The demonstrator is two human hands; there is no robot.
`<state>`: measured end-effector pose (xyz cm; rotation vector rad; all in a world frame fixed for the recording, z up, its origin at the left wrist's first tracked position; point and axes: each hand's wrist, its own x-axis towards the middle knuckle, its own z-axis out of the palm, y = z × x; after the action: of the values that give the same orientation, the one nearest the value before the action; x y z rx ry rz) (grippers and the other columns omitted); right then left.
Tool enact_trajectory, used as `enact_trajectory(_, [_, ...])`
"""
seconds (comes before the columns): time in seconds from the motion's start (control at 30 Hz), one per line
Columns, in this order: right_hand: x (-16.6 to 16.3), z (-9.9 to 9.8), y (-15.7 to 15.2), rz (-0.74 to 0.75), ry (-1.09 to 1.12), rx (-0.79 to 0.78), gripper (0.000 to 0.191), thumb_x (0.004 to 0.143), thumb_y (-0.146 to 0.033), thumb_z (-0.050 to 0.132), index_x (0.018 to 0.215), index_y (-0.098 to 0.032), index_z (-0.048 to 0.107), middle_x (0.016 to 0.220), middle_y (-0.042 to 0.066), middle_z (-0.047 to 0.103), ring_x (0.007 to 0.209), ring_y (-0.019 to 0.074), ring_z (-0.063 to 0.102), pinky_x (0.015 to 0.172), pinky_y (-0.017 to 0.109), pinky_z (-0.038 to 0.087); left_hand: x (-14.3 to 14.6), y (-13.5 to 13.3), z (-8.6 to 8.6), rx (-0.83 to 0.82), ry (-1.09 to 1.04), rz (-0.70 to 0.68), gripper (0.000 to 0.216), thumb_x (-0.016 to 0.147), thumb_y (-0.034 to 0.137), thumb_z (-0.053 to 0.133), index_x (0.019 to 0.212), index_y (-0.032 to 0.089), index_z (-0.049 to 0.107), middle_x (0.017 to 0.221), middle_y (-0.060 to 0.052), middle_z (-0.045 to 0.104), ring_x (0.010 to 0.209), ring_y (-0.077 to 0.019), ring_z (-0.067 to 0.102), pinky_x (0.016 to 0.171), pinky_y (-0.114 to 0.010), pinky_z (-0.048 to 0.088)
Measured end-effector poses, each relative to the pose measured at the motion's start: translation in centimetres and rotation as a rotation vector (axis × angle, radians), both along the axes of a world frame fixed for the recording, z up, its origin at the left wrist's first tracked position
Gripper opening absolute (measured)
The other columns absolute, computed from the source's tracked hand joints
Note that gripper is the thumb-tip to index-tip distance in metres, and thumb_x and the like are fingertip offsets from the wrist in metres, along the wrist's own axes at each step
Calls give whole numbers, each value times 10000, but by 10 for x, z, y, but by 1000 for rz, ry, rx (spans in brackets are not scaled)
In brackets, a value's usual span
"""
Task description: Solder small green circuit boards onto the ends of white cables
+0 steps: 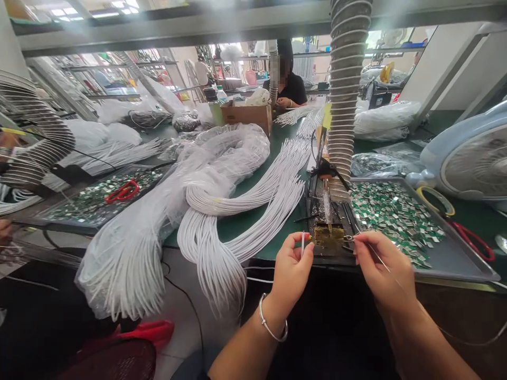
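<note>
Your left hand (pixel 291 272) is pinching the tip of a thin white cable (pixel 303 244) between thumb and forefinger, end standing upright, just beside the soldering fixture (pixel 329 236). Your right hand (pixel 382 269) is closing its fingers on fine tweezers (pixel 349 238), tips reaching toward the fixture's brass-coloured pad; whether they are gripping a part there is too small to tell.

Judgement: the cable is light and limp, so you are doing well to hold it close to the end; farther back it would likely droop. The tip looks delicate, so light pressure.

Outward: a soldering iron (pixel 326 203) is angling down over the fixture under a ribbed extraction hose (pixel 345 95). A tray of small green circuit boards (pixel 396 214) is lying right of it. Bundles of white cables (pixel 237 211) are spreading across the green bench (pixel 253 219). Another person (pixel 285 79) is sitting at the far end.
</note>
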<state>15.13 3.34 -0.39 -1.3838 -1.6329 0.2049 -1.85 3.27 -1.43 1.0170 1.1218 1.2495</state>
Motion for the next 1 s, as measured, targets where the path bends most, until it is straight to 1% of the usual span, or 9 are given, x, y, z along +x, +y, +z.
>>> enact_trajectory(0.07, [0,0,0,-3,20,1,100,861,-272,518,862,-202,589,725,9,617,567,111,586,564,242,488,3,3,2,26,-4,-7,232,819,324,570,983,167,523,507,102,339,445,-53,226,447,-199,181])
enact_trajectory(0.17, [0,0,1,2,62,23,95,863,-265,522,872,-202,593,741,8,608,575,107,582,567,246,492,6,6,2,42,-37,7,213,803,337,595,935,177,549,505,94,357,442,-56,255,455,-198,212])
enact_trajectory(0.27, [-1,1,1,11,100,44,78,859,-242,536,893,-206,595,768,8,603,594,107,582,574,251,497,7,5,6,35,-69,14,210,790,346,614,904,183,548,503,93,362,446,-54,248,444,-190,197])
enact_trajectory(0.37, [-1,3,-1,23,111,58,70,853,-205,545,903,-206,593,787,11,601,633,113,588,589,256,498,8,3,11,30,-71,5,192,802,330,598,902,179,536,497,101,328,444,-50,214,431,-185,165])
enact_trajectory(0.47, [-1,5,-4,66,118,97,106,850,-149,536,927,-205,583,803,16,598,685,125,595,622,269,506,8,0,15,32,-58,2,169,813,310,577,903,174,530,497,104,305,444,-52,217,425,-183,162])
enact_trajectory(0.6, [-2,10,-12,139,33,223,198,817,-55,541,944,-202,578,827,21,598,752,133,605,684,281,520,8,-4,17,68,-16,15,136,820,282,559,900,176,534,522,87,358,453,-56,255,434,-184,204])
enact_trajectory(0.73, [-7,14,-18,216,-92,370,296,789,8,543,1009,-189,572,877,40,611,794,133,613,710,267,529,10,-10,19,132,66,33,97,824,257,550,888,185,543,586,52,446,486,-71,349,461,-193,282])
enact_trajectory(0.9, [-13,8,-16,249,-218,451,286,803,-9,531,1037,-167,579,887,73,641,826,156,633,738,281,547,12,-12,14,242,241,46,96,850,266,519,903,194,553,803,-22,551,626,-110,482,583,-230,400])
enact_trajectory(1.0, [-14,0,-11,239,-247,453,272,812,-27,529,1036,-171,584,902,80,654,850,165,642,752,287,556,14,-9,8,256,341,49,98,856,262,501,891,192,560,826,-37,557,674,-131,507,633,-254,418])
